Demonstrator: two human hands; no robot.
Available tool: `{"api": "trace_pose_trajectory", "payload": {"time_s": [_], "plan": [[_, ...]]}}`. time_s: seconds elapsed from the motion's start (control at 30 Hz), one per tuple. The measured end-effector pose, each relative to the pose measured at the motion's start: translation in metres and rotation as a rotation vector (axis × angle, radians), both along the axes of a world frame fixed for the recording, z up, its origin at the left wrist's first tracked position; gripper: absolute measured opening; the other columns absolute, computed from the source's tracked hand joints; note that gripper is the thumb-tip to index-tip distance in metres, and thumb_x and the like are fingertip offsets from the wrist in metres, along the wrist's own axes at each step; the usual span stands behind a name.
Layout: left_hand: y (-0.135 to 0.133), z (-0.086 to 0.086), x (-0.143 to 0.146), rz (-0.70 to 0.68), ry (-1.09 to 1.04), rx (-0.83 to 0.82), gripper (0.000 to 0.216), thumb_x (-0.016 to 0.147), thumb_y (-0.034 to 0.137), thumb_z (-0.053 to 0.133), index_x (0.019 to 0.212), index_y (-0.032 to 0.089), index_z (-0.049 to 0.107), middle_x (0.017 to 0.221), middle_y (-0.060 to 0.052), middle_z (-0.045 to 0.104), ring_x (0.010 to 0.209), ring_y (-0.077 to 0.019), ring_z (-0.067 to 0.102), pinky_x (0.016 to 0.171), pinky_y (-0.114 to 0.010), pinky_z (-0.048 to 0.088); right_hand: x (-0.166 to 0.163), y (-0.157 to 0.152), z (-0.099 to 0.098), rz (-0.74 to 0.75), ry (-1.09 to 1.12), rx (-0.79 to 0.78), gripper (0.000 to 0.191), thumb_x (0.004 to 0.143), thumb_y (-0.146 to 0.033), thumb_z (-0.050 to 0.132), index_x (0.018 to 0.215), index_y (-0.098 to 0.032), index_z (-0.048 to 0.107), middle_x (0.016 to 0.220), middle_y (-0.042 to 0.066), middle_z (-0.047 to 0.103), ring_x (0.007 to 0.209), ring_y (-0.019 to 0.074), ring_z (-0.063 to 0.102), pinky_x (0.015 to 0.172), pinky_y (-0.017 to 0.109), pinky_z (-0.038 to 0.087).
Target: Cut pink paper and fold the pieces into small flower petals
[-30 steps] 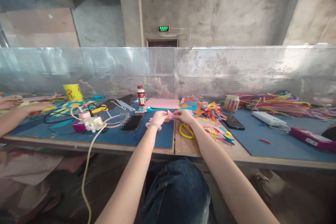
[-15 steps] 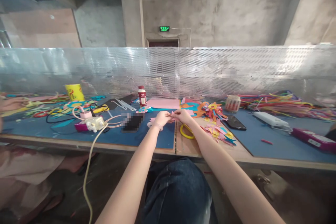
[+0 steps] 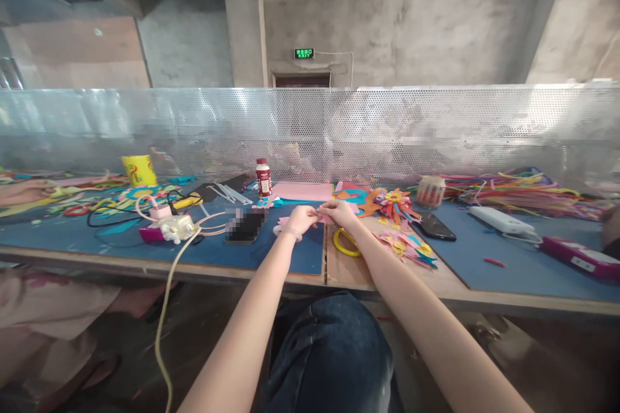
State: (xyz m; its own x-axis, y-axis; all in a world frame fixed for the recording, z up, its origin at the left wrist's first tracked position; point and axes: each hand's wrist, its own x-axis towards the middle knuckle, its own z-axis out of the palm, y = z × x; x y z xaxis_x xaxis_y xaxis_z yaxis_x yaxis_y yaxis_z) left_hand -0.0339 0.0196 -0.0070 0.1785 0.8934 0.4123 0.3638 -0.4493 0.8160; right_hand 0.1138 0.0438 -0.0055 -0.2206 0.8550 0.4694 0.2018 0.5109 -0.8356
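Observation:
Both hands meet over the blue table mat, pinching a small pink cut piece point(image 3: 327, 216) of paper or foam between them. My left hand point(image 3: 301, 219) is closed with its fingertips on the left side of this piece. From the right, my right hand point(image 3: 338, 213) grips it, finger and thumb pressed together. The fingers cover much of the piece, so its full shape is hidden. A flat pink sheet point(image 3: 303, 191) lies just beyond the hands. Near my right wrist are a yellow ring point(image 3: 345, 246), a many-coloured petal flower point(image 3: 394, 204) and loose cut strips point(image 3: 411, 250).
On the left are a power strip point(image 3: 177, 230) with cables, a dark phone point(image 3: 247, 227) and a yellow can point(image 3: 139, 171); another person's hand point(image 3: 26, 193) is beyond. A bottle point(image 3: 263, 179) stands behind. To the right lie a black phone point(image 3: 436, 226), a white device point(image 3: 501, 220) and coloured stems point(image 3: 523, 190).
The hands stay together on the pink piece, with only a slight shift of the fingers. The whole view has moved very slightly.

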Motion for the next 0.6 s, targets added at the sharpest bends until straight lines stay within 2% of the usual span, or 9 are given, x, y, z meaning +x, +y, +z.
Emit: {"api": "trace_pose_trajectory", "payload": {"time_s": [0.3,0.4,0.53,0.6], "plan": [[-0.002,0.000,0.004,0.020,0.027,-0.013,0.017,0.059,0.027,0.069,0.065,0.011,0.065,0.056,-0.003,0.063,0.044,-0.0102,0.053,0.049,-0.022,0.041,0.013,0.007,0.004,-0.080,0.113,-0.025,0.037,0.064,-0.045,0.060,0.078,-0.011,0.065,0.070,0.005,0.064,0.062,0.0134,0.055,0.057,0.024,0.043],[-0.001,0.000,0.003,0.035,0.022,-0.011,0.018,0.059,0.027,0.069,0.067,0.011,0.066,0.057,-0.003,0.064,0.044,-0.0101,0.052,0.048,-0.022,0.040,0.016,0.005,0.006,-0.060,0.090,-0.025,0.039,0.066,-0.046,0.059,0.082,-0.011,0.066,0.072,0.005,0.065,0.064,0.0135,0.056,0.058,0.024,0.043],[-0.002,0.001,0.002,0.040,0.022,-0.004,0.020,0.060,0.029,0.069,0.066,0.010,0.066,0.054,-0.002,0.062,0.044,-0.0103,0.051,0.049,-0.022,0.039,0.008,0.001,0.006,0.030,0.006,-0.017,0.026,0.057,-0.036,0.068,0.071,-0.013,0.067,0.068,0.002,0.065,0.065,0.0134,0.056,0.062,0.023,0.043],[-0.004,0.003,0.001,0.036,0.023,-0.003,0.021,0.059,0.030,0.069,0.065,0.010,0.067,0.050,-0.001,0.060,0.043,-0.0104,0.051,0.049,-0.022,0.039,0.004,0.000,0.005,0.055,-0.017,-0.007,0.021,0.057,-0.033,0.067,0.064,-0.014,0.065,0.064,0.002,0.064,0.062,0.0129,0.056,0.061,0.023,0.042]]}}
